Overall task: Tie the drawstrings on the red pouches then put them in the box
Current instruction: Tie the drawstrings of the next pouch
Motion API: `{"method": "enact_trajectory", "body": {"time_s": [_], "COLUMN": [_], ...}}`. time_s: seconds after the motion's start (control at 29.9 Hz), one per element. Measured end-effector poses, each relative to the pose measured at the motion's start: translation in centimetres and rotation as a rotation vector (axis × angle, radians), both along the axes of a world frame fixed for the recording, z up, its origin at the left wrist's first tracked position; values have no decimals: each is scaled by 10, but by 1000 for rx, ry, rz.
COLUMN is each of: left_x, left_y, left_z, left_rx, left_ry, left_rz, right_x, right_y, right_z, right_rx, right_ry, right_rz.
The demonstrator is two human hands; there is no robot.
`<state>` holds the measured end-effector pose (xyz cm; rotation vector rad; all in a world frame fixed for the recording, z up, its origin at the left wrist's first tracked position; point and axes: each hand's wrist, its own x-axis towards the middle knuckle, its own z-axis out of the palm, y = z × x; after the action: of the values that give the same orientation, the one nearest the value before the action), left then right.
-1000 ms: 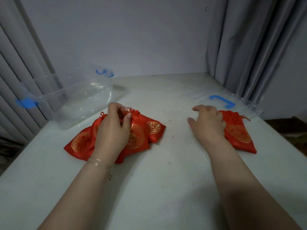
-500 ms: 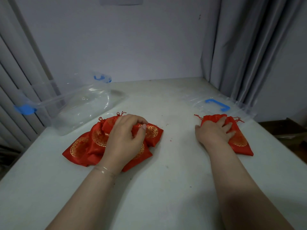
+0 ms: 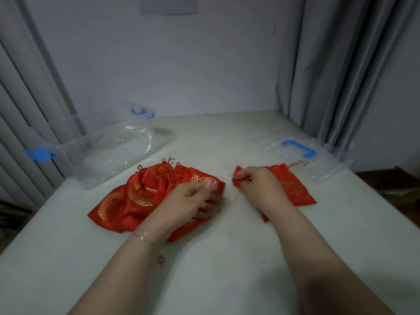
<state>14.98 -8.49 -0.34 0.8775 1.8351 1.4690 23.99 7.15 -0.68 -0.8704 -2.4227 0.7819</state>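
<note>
A heap of red pouches with gold round patterns (image 3: 136,196) lies on the white table, left of centre, drawstrings at the far end. My left hand (image 3: 188,201) rests over the heap's right edge, fingers curled; whether it grips anything is blurred. A single red pouch (image 3: 291,185) lies to the right. My right hand (image 3: 256,185) pinches its left corner, lifting it towards the centre. Its drawstring (image 3: 297,163) trails off to the far right. The clear plastic box (image 3: 109,151) with blue latches stands at the far left.
The box's clear lid with a blue handle (image 3: 297,147) lies flat at the far right, just behind the single pouch. Grey curtains hang on both sides and a wall closes the back. The table edge runs diagonally on the left and right.
My right hand has gone from lying flat on the single pouch to pinching its left corner and pulling it towards the centre. My left hand slid to the heap's right edge.
</note>
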Motion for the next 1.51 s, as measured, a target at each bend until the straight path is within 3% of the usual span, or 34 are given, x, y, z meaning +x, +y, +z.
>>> {"method": "enact_trajectory", "body": {"time_s": [0.13, 0.2, 0.27, 0.5, 0.64, 0.7, 0.8, 0.9, 1.0, 1.17, 1.3, 1.34, 1.44, 1.51], "left_x": [-1, -2, -4, -6, -4, -9, -17, -30, -29, -2, 3, 2, -11, -20], "left_y": [5, 5, 4, -1, 1, 1, -3, -12, -16, -17, -19, -18, -16, -13], "left_z": [-6, -6, -6, 0, 3, 2, 2, 1, 5, 16, 22, 21, 12, 6], "left_rx": [55, 91, 121, 370, 415, 402, 366, 258, 344, 585, 660, 593, 242, 90], "left_ry": [14, -19, -66, -23, -157, -139, 34, 384, 382, 118, -37, 55, 598, 738], "left_rz": [9, 42, 77, 223, 272, 321, 439, 549, 400, -139, -169, -100, 110, 154], "right_x": [-4, -3, -3, -9, -10, -11, -8, -4, -4, -9, -14, -15, -14, -11], "right_y": [-31, -34, -31, -28, -24, -19, -8, 5, 11, 1, -12, -12, -9, -7], "right_z": [9, 14, 14, 8, 5, 3, 6, 5, 4, 5, 0, -1, -4, -3], "right_rx": [-423, -597, -631, -639, -575, -565, -596, -541, -580, -681, -771, -797, -847, -793], "right_ry": [483, 621, 679, 621, 568, 554, 554, 512, 473, 466, 323, 293, 268, 315], "right_rz": [311, 413, 424, 319, 285, 251, 141, 28, -55, -15, 76, 74, 64, 72]}}
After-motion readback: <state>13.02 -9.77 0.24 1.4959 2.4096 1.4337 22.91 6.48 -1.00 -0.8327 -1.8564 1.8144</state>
